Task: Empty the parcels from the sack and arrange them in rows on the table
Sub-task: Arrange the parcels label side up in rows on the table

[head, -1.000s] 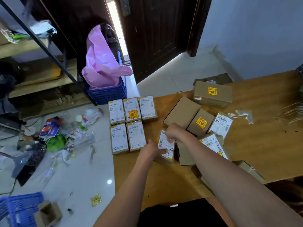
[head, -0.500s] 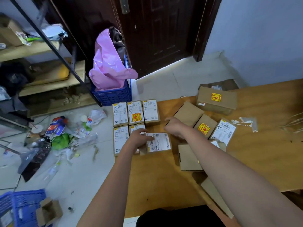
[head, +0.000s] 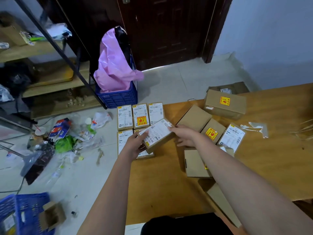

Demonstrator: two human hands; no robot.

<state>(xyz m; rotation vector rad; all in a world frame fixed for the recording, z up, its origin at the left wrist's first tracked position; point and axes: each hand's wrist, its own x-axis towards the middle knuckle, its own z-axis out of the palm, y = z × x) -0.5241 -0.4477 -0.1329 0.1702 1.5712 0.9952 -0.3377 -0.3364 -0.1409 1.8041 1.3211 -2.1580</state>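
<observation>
I hold a small brown parcel with a white label, tilted, just above the wooden table. My left hand grips its near left end and my right hand holds its right end. Under and behind it lie two rows of like parcels: three at the back and others in front, one partly hidden by the held parcel. To the right is a loose heap: a plain box, a yellow-stickered box, a white-labelled one and a larger box.
A flat carton lies near my right forearm. Torn tape sits on the table to the right. On the floor are a blue crate with a pink bag, scattered litter, a second blue crate and a shelf rack.
The labelled parcel was flat on the table beside the front row; both hands have now lifted and turned it, tilted, over the rows. The camera also shifted slightly.
</observation>
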